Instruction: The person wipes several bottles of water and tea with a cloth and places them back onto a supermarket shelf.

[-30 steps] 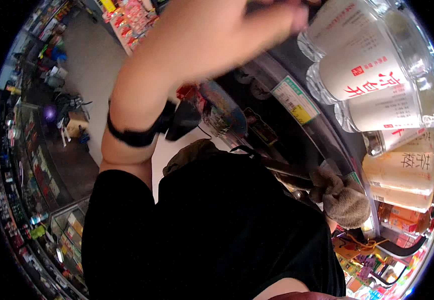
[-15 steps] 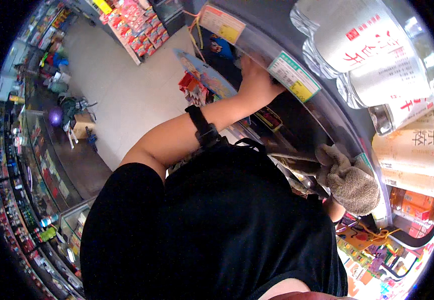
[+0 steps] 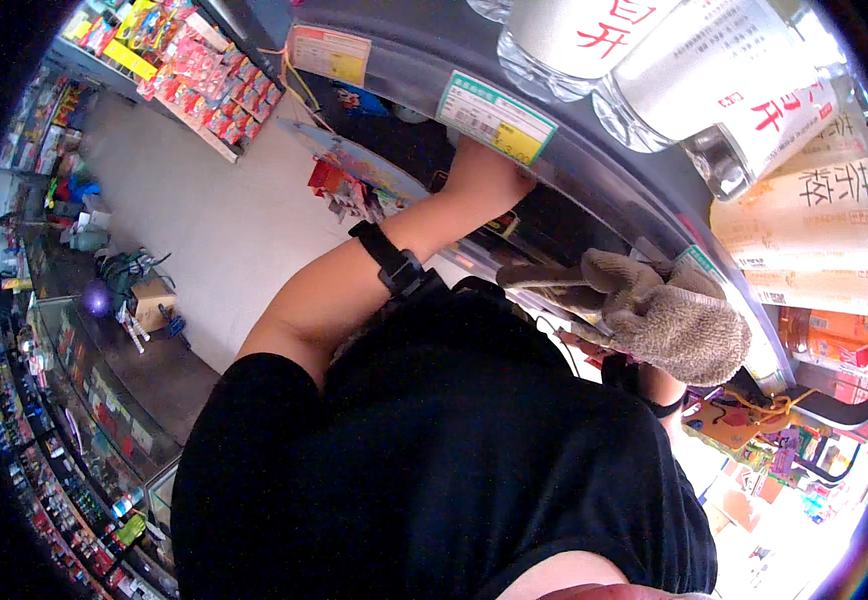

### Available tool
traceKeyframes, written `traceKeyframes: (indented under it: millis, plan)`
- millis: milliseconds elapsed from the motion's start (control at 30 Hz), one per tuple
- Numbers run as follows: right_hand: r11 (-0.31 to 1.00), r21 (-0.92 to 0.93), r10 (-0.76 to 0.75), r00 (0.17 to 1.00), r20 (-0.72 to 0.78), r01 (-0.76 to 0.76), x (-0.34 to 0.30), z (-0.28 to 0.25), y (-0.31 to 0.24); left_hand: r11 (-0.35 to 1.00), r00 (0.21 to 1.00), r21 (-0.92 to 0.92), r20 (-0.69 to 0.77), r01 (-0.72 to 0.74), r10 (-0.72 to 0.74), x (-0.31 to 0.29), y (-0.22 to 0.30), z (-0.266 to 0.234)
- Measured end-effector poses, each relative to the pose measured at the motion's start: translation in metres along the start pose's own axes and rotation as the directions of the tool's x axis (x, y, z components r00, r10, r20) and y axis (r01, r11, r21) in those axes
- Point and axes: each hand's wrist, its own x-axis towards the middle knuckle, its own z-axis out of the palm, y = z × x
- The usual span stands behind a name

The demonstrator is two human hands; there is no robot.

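Note:
My left hand (image 3: pixel 482 172) reaches into a dark shelf (image 3: pixel 594 225), over its front rail. The fingers are hidden behind the rail and a green-and-yellow price tag (image 3: pixel 497 115), so whether they hold anything does not show. A black strap (image 3: pixel 389 258) crosses my left forearm. To the right, a brownish-grey towel (image 3: pixel 679 325) bunches against the shelf front, one end stretched leftward. Partly covered by that towel, my right hand (image 3: pixel 594 346) appears closed on it from below; most of its fingers are out of sight. Another black strap circles the right wrist.
Clear bottles with white labels (image 3: pixel 694 75) stand on the upper shelf, beside tan-labelled bottles (image 3: pixel 804 225). A display of red packets (image 3: pixel 219 85) stands at the upper left. A cardboard box (image 3: pixel 157 305) and purple ball (image 3: pixel 98 298) are by the left counter.
The view has shifted, so the shelf and bottles sit further up and left. My right hand and the towel moved left, the towel stretching out along the shelf. My left hand stays inside the shelf.

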Motion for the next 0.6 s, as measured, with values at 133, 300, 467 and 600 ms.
traceKeyframes:
  millis: [133,300,467,600]
  plan:
    - [1.000,0.015,0.002,1.000,0.028,-0.002,-0.012,-0.009,-0.006,0.997,0.941,-0.020,0.328,-0.079,0.081,-0.010,0.011,-0.012]
    - [0.998,0.042,-0.043,0.998,0.041,0.041,0.002,0.000,-0.004,0.907,0.848,-0.370,0.399,-0.199,0.349,-0.004,0.049,-0.053]
    - [0.992,0.062,-0.111,0.994,-0.010,0.112,0.020,0.008,-0.008,0.808,0.801,-0.588,0.508,0.052,0.318,0.003,0.064,-0.086]
    - [0.983,0.062,-0.169,0.984,-0.060,0.173,0.018,0.001,-0.020,0.849,0.839,-0.504,0.385,-0.158,0.384,0.006,0.065,-0.105]
